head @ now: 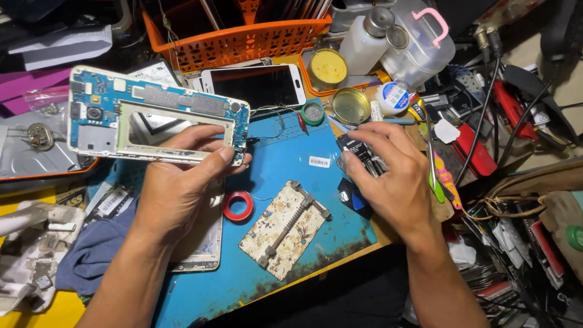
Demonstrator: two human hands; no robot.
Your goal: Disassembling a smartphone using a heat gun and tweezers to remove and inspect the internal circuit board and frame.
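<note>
My left hand (182, 182) holds up a phone mid-frame with its blue circuit board (152, 115), thumb on the lower right edge and fingers through the empty battery opening. My right hand (388, 170) rests at the right edge of the blue work mat (285, 158), fingers pinched on a small black flat part (355, 149), possibly a battery. A white phone (255, 85) lies face up behind the frame. A worn metal board-holder jig (285, 228) sits on the mat between my forearms, with a red tape roll (237, 205) to its left.
An orange basket (237, 36) stands at the back. Two open round tins (340, 91), a white bottle (364, 39) and a clear container with a pink handle (425, 42) crowd the back right. Cables, tools and green tweezers (436, 182) lie right. A dark cloth (97, 249) lies left.
</note>
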